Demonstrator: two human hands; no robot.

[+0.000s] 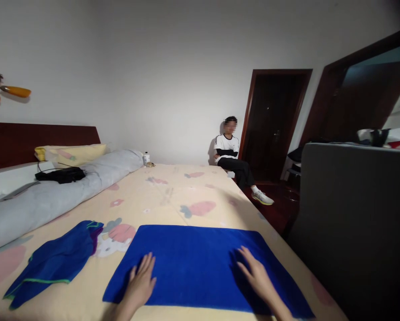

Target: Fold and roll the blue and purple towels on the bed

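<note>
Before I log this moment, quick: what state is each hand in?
Left hand: open, fingers extended over the blue cloth, holding nothing visible.
Right hand: open, fingers extended over the same cloth, holding nothing visible.

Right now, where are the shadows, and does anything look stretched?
Head view: the left hand and right hand cast shadows on the flat cloth; head view: the person casts one on the wall; head view, right side: the dark frame slants, perhaps lens stretch.

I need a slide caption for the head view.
Left hand and right hand over a blue cloth spread on a printed bedsheet.
</note>
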